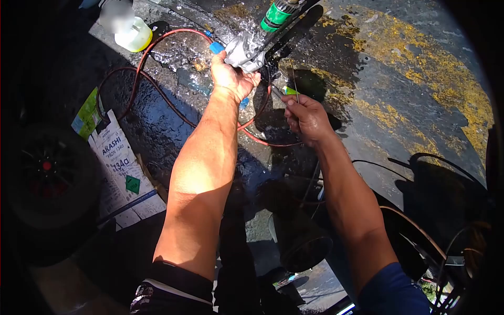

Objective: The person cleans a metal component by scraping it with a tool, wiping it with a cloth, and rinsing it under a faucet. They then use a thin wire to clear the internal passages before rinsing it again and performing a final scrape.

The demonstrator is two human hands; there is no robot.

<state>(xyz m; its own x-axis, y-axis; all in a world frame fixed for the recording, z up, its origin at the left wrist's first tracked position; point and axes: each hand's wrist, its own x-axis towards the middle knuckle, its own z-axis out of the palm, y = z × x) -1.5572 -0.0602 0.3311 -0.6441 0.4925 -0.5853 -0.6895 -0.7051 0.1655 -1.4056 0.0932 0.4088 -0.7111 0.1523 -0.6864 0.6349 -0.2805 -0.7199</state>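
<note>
I see the left hand (231, 79) stretched forward to upper centre of frame, arm nearly straight, fingers closed around a silver cast-metal fitting (244, 52) with a blue cap at its left end. The right hand (307, 118) sits lower and right of centre, forearm angled up from the bottom right, fingers pinched shut on a thin straight metal wire (295, 86) that stands almost upright above the knuckles.

The fitting glints wet in the sun; a thin red hose (157, 89) loops from its area down across the wet dark pavement (367, 94) and passes under the left wrist. A green-and-black cylindrical canister (278, 13) lies just beyond the fitting, at the top edge.

Upper left: a translucent plastic jug of yellowish liquid (135, 34). Left of the left forearm: a flattened white printed cardboard box (121, 168) lying on the ground, and further left a black wheel with a red hub (47, 173) in shadow. Dark cables trail at lower right. Yellow paint patches mark the pavement at upper right.
</note>
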